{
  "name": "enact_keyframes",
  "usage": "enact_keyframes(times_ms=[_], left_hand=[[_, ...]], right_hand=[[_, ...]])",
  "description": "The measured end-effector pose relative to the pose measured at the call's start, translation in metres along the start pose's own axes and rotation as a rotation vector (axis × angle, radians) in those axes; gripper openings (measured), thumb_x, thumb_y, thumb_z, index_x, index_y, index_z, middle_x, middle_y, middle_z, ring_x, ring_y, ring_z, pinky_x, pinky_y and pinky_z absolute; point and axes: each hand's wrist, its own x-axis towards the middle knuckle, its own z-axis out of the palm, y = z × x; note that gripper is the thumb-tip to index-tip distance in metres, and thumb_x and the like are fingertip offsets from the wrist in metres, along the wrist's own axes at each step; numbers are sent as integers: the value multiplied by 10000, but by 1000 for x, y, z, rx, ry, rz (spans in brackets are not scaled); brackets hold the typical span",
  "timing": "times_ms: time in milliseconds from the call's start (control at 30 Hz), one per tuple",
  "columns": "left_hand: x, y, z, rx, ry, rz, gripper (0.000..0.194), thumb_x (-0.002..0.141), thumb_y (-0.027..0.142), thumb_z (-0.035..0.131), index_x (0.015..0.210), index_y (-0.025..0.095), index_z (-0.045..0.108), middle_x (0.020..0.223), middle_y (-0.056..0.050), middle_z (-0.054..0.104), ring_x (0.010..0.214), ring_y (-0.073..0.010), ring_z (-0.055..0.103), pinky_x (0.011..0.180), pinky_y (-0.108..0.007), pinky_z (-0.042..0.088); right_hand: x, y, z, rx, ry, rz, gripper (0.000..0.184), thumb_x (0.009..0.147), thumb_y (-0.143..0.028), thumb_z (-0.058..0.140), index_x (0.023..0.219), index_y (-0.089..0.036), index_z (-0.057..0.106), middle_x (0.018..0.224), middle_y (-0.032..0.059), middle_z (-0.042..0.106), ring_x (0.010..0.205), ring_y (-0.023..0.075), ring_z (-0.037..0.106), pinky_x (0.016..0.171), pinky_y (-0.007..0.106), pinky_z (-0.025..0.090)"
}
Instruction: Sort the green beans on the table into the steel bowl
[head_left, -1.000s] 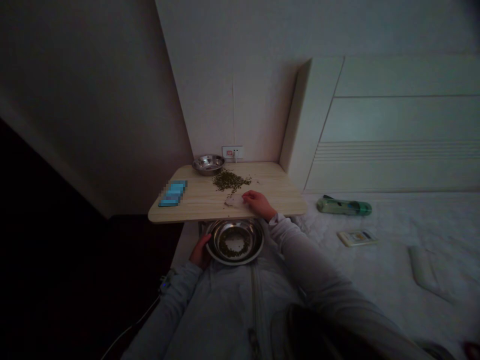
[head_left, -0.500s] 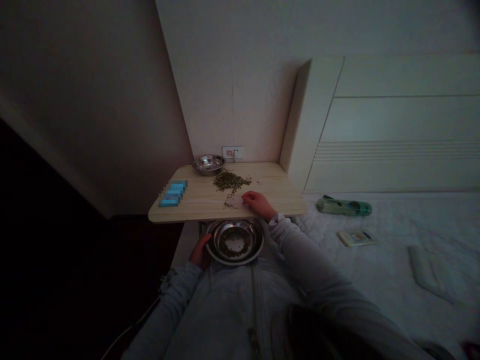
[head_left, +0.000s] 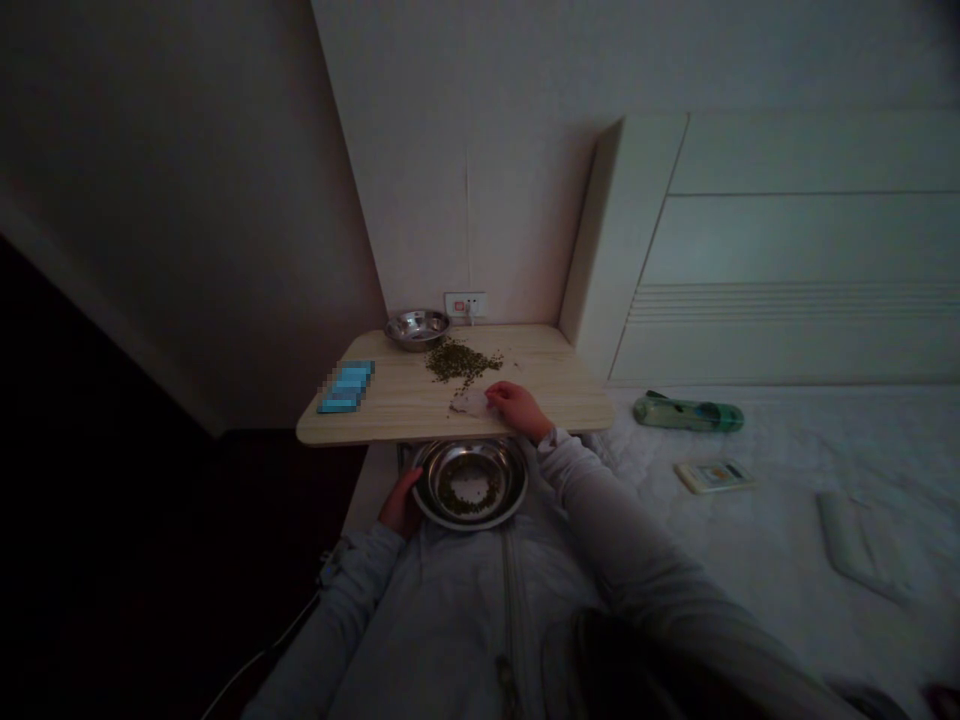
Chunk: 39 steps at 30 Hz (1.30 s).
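Observation:
My left hand [head_left: 402, 503] grips the left rim of a stainless steel bowl [head_left: 519, 498] below the table's front edge. Inside it sits a smaller steel bowl [head_left: 430, 466] with small green grains, like mung beans, around its bottom. My right hand [head_left: 517, 408] is over the wooden table [head_left: 390, 418], thumb and fingers pinched together. At its fingertips lies a thin whitish piece [head_left: 469, 403], perhaps tissue or film; whether the fingers hold it I cannot tell. Just beyond is a loose pile of the green grains [head_left: 457, 361], a few trailing toward the hand.
Another steel bowl [head_left: 418, 330] stands at the table's back left. A blurred blue item [head_left: 346, 387] lies at the left edge. A wall socket [head_left: 465, 305] is behind. On the bed at right lie a green bottle [head_left: 688, 412], a phone [head_left: 714, 476] and a pale flat item [head_left: 861, 545].
My right hand has shifted very slightly to the right, its fingers still pinched. The left hand and the bowls stay put.

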Motion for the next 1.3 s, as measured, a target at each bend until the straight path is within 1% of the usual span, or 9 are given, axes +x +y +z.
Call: enact_keyframes(times_ms=[167, 333, 567, 800, 1000, 1167, 1300], left_hand=[[0, 0, 0, -15, -7, -31, 148, 644, 202, 494, 687, 153, 626, 629, -37, 671, 866, -221, 560, 790, -310, 404], [2, -2, -3, -4, -15, -9, 146, 623, 212, 519, 703, 152, 626, 662, -41, 674, 865, -227, 559, 784, -316, 405], [5, -3, -5, -6, -36, 13, 144, 619, 214, 524, 693, 157, 633, 643, -37, 673, 826, -224, 576, 770, -318, 409], [-2, 0, 2, 17, 6, 18, 110, 610, 210, 527, 591, 166, 626, 542, -22, 648, 765, -203, 592, 744, -283, 418], [-2, 1, 2, 32, -32, 26, 123, 610, 227, 534, 645, 164, 634, 609, -41, 660, 816, -211, 577, 765, -293, 406], [0, -1, 0, 10, 4, 16, 131, 629, 211, 512, 619, 160, 632, 591, -29, 661, 762, -201, 593, 744, -288, 424], [1, -1, -1, 12, -3, -12, 148, 642, 217, 499, 637, 155, 634, 609, -40, 667, 796, -210, 586, 756, -299, 422]], right_hand=[[-1, -2, -1, 10, 19, -1, 153, 680, -266, 446, 705, -154, 547, 592, -10, 570, 542, 69, 488, 558, 187, 359], [0, 1, 0, 31, 29, 16, 163, 676, -272, 444, 709, -150, 548, 592, -9, 565, 532, 72, 485, 548, 193, 360], [0, 2, 0, 35, 41, 18, 162, 670, -270, 447, 707, -153, 552, 604, -5, 570, 567, 80, 500, 578, 202, 370], [-1, 1, 0, 33, 48, 9, 159, 669, -264, 444, 701, -150, 551, 600, -8, 566, 564, 78, 493, 572, 200, 365], [0, 2, 0, 32, 50, 15, 161, 668, -259, 445, 704, -150, 557, 599, -5, 566, 563, 81, 492, 565, 201, 365], [0, 3, 0, 38, 54, 19, 155, 665, -260, 449, 703, -154, 555, 598, -6, 569, 568, 82, 498, 589, 208, 372], [0, 5, 1, 34, 62, 12, 160, 665, -273, 445, 703, -160, 551, 597, -9, 567, 563, 82, 495, 572, 206, 368]])
